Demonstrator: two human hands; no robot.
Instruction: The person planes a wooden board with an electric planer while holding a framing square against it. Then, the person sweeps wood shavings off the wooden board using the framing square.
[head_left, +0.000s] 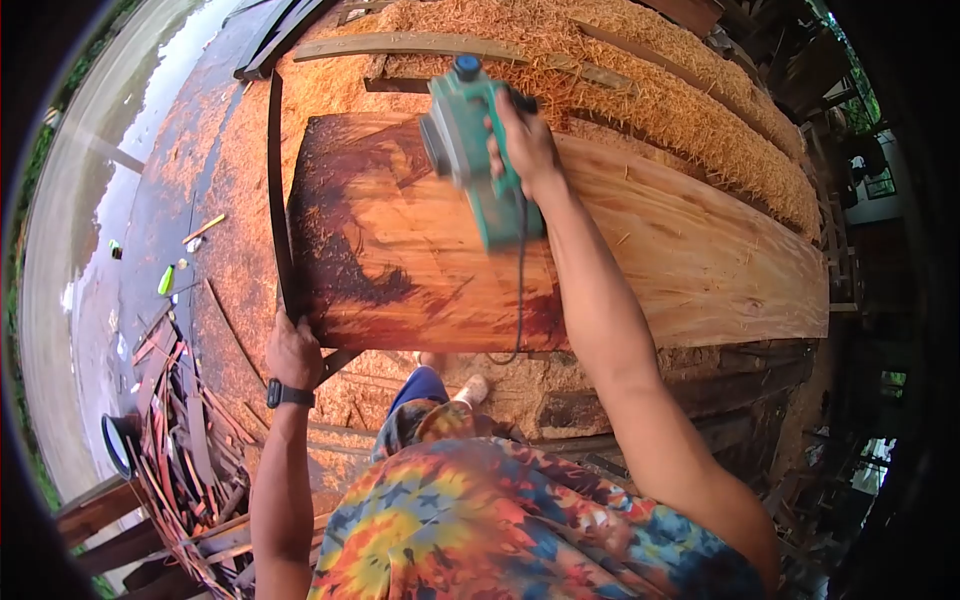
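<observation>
A wide wooden slab (640, 230) lies across the middle of the view, its left part dark and reddish with a rough patch, its right part pale and smooth. My right hand (525, 145) is wrapped around the handle of a green electric planer (475, 150), blurred by motion over the slab's far-left half. From the planer a dark cord (521, 290) hangs down across the slab. At the near left corner my left hand (293, 348) is closed around the lower end of a long dark strip (276, 180) beside the slab's left end. Its fingertips are partly hidden.
Shavings (700, 130) cover the ground and heap up behind the slab. A long plank (400, 45) lies at the back. Scrap sticks (185, 450) are piled at lower left, near a round dark-rimmed container (118, 445). More timber (690, 395) lies under the slab's near edge.
</observation>
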